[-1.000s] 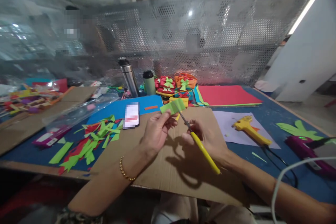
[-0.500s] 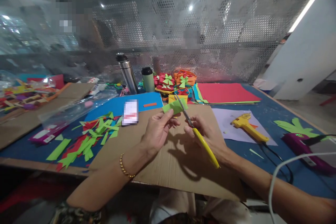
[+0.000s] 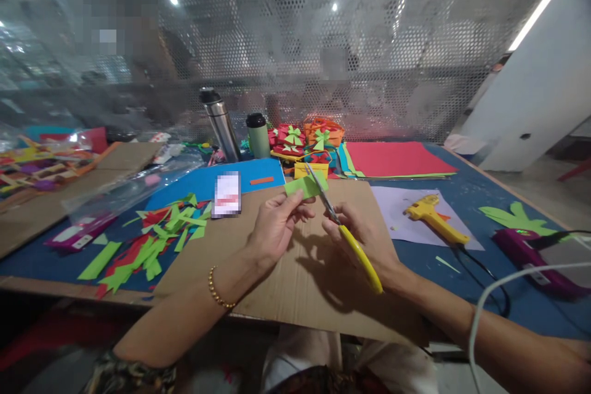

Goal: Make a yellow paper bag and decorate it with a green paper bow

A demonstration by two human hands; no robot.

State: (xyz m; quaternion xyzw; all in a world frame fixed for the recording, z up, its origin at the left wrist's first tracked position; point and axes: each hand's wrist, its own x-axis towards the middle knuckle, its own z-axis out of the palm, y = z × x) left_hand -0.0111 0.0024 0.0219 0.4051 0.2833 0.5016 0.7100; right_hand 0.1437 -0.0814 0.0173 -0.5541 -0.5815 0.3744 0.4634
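Between thumb and fingers, my left hand [image 3: 279,223] pinches a small green paper piece [image 3: 300,188] above the cardboard sheet [image 3: 277,283]. My right hand [image 3: 357,237] is wrapped round yellow-handled scissors [image 3: 360,257], their blades pointing up and away from me. The blades cross the right part of the green paper. On the left of the table lies a pile of green and red paper cuttings [image 3: 159,240].
A yellow glue gun [image 3: 436,218] rests on lilac paper [image 3: 388,206] at the right, its cable trailing forward. Behind stand a steel flask [image 3: 224,132], a green cup [image 3: 258,138] and red paper sheets [image 3: 397,159]. A white cable [image 3: 484,308] crosses near my right forearm.
The view has shifted slightly, so the table items appear a little higher and further left. Both hands keep nearly the same pose, with the blades still across the green paper.
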